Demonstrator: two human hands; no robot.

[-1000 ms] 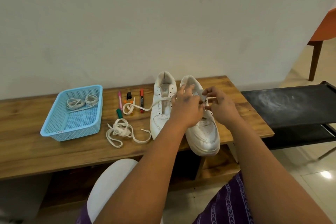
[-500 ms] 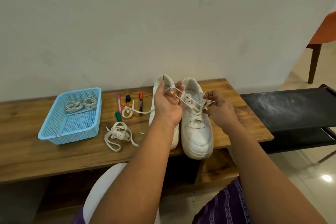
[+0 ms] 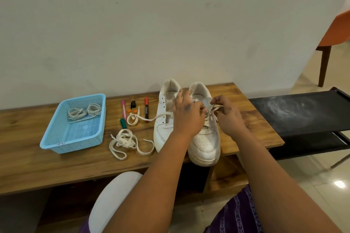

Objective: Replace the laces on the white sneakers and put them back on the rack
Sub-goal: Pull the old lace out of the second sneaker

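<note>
Two white sneakers stand side by side on the wooden surface (image 3: 56,164), toes toward the person, heels toward the wall. The right sneaker (image 3: 205,138) has its toe at the near edge of the surface, slightly overhanging it; the left sneaker (image 3: 163,128) sits just beside it, partly hidden by the left forearm.

The left hand (image 3: 186,113) is over the lacing area between the two sneakers, fingers curled and pinching a cream lace (image 3: 149,118) at the right sneaker's eyelets. The lace runs leftward across the left sneaker and ends in a small loop on the surface by the markers. The right hand (image 3: 227,113) is over the right side of the right sneaker, fingers pinching the other end of the same lace at the upper eyelets.

A loose lace (image 3: 125,142) lies in a tangle on the surface, left of the left sneaker and apart from it. A blue mesh basket (image 3: 55,143) stands further left, holding two coiled laces (image 3: 83,111). Between basket and sneakers lie a pink pen (image 3: 123,110), a red marker (image 3: 146,108), a green marker (image 3: 123,123), a black cap (image 3: 133,104) and small orange pieces (image 3: 132,112). The black rack (image 3: 303,113) stands to the right of the surface, its top shelf dusty and bare.
</note>
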